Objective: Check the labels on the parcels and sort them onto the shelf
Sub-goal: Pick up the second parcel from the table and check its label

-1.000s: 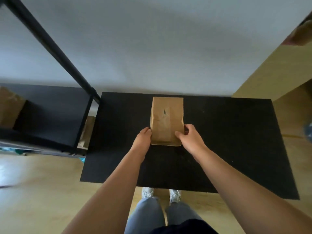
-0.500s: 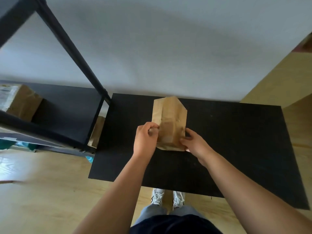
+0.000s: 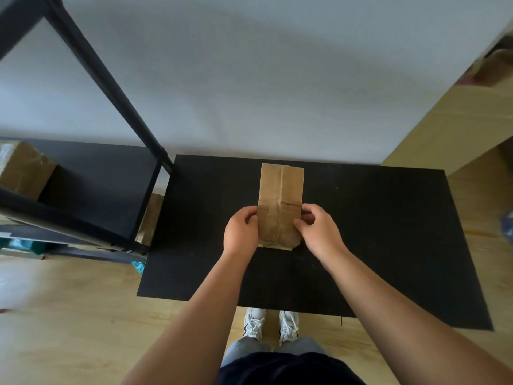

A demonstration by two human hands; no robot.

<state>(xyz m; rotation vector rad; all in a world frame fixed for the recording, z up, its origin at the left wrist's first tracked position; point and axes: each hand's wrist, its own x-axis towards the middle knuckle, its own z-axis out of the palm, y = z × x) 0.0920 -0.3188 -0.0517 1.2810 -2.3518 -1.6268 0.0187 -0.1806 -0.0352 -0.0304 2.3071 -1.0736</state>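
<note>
one parcel in hand, label not in sight

you hold a flat brown paper parcel [image 3: 280, 205] on the black table [image 3: 374, 232], your left hand [image 3: 241, 234] pinching its left edge and your right hand [image 3: 319, 232] pinching the right edge. the face turned up shows only creases and a seam; no label is visible, so the check looks unfinished. on the black shelf [image 3: 91, 173] to your left a taped cardboard box [image 3: 23, 169] already sits. this parcel remains to be shelved.
</note>
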